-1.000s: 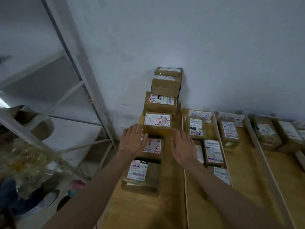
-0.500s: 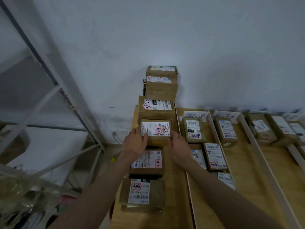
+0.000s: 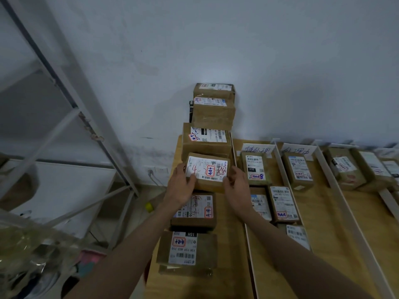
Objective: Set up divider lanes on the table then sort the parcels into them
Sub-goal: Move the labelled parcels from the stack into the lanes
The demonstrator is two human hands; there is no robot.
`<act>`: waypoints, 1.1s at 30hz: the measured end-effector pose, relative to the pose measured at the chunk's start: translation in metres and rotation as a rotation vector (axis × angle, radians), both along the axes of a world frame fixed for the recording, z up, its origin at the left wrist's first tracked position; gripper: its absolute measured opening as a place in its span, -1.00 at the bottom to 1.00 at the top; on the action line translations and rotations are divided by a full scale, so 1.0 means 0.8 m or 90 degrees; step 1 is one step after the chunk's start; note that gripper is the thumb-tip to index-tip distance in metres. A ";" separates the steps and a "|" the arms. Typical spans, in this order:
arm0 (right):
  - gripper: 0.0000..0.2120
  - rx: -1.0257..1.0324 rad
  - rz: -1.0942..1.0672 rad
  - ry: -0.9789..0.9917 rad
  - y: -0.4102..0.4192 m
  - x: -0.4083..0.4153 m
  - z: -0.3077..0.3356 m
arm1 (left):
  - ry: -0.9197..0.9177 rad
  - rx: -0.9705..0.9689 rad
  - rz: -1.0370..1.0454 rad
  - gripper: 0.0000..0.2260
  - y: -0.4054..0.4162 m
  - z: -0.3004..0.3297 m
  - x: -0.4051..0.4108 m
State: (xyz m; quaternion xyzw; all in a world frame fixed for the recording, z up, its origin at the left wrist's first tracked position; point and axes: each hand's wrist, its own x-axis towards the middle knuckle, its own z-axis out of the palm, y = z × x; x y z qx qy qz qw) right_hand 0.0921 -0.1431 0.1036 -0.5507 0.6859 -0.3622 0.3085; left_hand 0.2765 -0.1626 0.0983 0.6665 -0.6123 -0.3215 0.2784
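Head view: both hands, left (image 3: pixel 180 187) & right (image 3: pixel 236 190), have moved fwd, each grip now clasping labelled parcel (image 3: pixel 207 171) in leftmost bench (image 3: pixel 233 255) lane, prob. to re-sort.

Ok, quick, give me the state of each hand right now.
Left hand: holding the left side of the parcel marked 4-7.
Right hand: holding the same parcel's right side, fingers curled on its edge.

Both hands now further along leftmost lane: left hand (image 3: pixel 181 186) and right hand (image 3: pixel 236 189) grip sides of parcel (image 3: pixel 207 172) marked 4-7, thumbs on its label.
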 end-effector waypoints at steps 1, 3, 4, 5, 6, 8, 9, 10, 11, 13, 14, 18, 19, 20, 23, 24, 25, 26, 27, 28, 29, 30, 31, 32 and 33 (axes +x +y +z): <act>-0.57 0.001 -0.003 -0.010 0.000 0.000 0.001 | 0.008 -0.011 0.000 -0.55 0.001 0.002 0.001; -0.54 0.008 -0.019 -0.038 0.000 -0.003 -0.002 | 0.024 -0.035 -0.002 -0.55 0.001 0.009 0.003; -0.54 0.016 -0.031 -0.061 -0.001 -0.004 -0.004 | 0.031 -0.051 -0.002 -0.54 0.001 0.012 0.004; -0.55 0.024 -0.044 -0.093 -0.002 -0.006 -0.003 | 0.043 -0.070 -0.004 -0.54 0.001 0.016 0.004; -0.58 0.028 -0.061 -0.132 0.000 -0.007 0.001 | 0.055 -0.089 -0.009 -0.53 0.002 0.020 0.004; -0.68 0.032 -0.080 -0.209 0.008 -0.013 0.012 | 0.067 -0.125 -0.023 -0.53 0.004 0.028 0.003; -0.71 0.041 -0.078 -0.246 0.015 -0.016 0.019 | 0.073 -0.137 -0.032 -0.54 0.005 0.032 0.002; -0.72 0.055 -0.073 -0.279 0.020 -0.020 0.023 | 0.081 -0.146 -0.044 -0.56 0.006 0.035 0.001; -0.71 0.069 -0.067 -0.292 0.024 -0.024 0.025 | 0.088 -0.150 -0.061 -0.57 0.007 0.039 0.000; -0.67 0.088 -0.049 -0.286 0.032 -0.035 0.025 | 0.092 -0.157 -0.093 -0.61 0.009 0.045 -0.002; -0.64 0.092 -0.038 -0.276 0.036 -0.040 0.025 | 0.094 -0.158 -0.105 -0.62 0.009 0.047 -0.003; -0.64 0.133 0.034 -0.222 0.054 -0.057 0.034 | 0.112 -0.134 -0.132 -0.68 0.013 0.061 -0.014; -0.68 0.154 0.052 -0.220 0.056 -0.059 0.037 | 0.113 -0.129 -0.143 -0.68 0.013 0.063 -0.016; -0.71 0.170 0.065 -0.219 0.060 -0.062 0.042 | 0.114 -0.126 -0.159 -0.69 0.014 0.066 -0.021; -0.75 0.184 0.094 -0.185 0.074 -0.070 0.051 | 0.125 -0.107 -0.196 -0.69 0.019 0.074 -0.041; -0.75 0.181 0.091 -0.179 0.078 -0.073 0.051 | 0.128 -0.099 -0.204 -0.68 0.020 0.077 -0.049; -0.74 0.180 0.082 -0.176 0.083 -0.076 0.053 | 0.122 -0.096 -0.211 -0.67 0.021 0.079 -0.057; -0.72 0.176 0.072 -0.182 0.087 -0.078 0.055 | 0.102 -0.099 -0.216 -0.66 0.021 0.080 -0.065; -0.68 0.174 0.060 -0.185 0.090 -0.081 0.056 | 0.072 -0.105 -0.218 -0.64 0.023 0.081 -0.072; -0.65 0.170 0.046 -0.188 0.094 -0.084 0.057 | 0.041 -0.108 -0.215 -0.62 0.024 0.080 -0.077; -0.63 0.169 0.029 -0.185 0.098 -0.088 0.058 | 0.017 -0.108 -0.211 -0.60 0.027 0.080 -0.083; -0.63 0.166 0.012 -0.180 0.102 -0.091 0.058 | -0.004 -0.107 -0.209 -0.58 0.030 0.077 -0.087; -0.63 0.162 -0.003 -0.160 0.106 -0.096 0.058 | -0.031 -0.109 -0.212 -0.56 0.033 0.074 -0.091; -0.63 0.156 -0.018 -0.140 0.109 -0.101 0.058 | -0.064 -0.113 -0.216 -0.55 0.036 0.071 -0.095; -0.64 0.155 -0.034 -0.124 0.114 -0.106 0.059 | -0.099 -0.117 -0.220 -0.54 0.038 0.069 -0.099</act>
